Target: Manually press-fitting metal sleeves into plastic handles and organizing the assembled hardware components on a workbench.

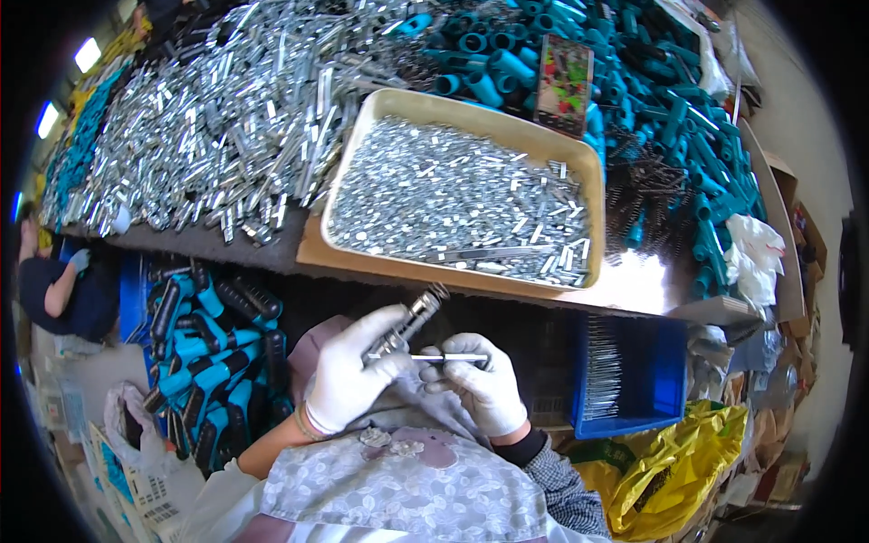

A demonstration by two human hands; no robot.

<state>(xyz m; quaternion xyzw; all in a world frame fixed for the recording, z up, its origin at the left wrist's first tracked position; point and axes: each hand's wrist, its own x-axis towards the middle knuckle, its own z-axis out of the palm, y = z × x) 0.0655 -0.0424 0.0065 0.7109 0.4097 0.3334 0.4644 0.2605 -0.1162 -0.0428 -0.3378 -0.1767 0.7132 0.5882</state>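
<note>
My left hand [348, 376], in a white glove, is closed around a silvery metal cylinder part [415, 320] with a coil spring [438, 291] at its upper end. The part is tilted up to the right. My right hand [489, 385], also gloved in white, pinches a thin metal rod [466, 357] that lies level between the two hands. The rod's left end reaches the left thumb and the lower part of the cylinder; whether it enters the cylinder I cannot tell. Both hands are above my lap, below the bench's front edge.
A cream tray [362, 136] of small metal pieces stands on the bench, beside heaped metal strips [217, 118] and teal plastic tubes [507, 65]. Teal-and-black handles [213, 362] fill a bin at left. At right are a blue bin [634, 425] and a yellow sack [670, 462]. Another person [59, 290] is far left.
</note>
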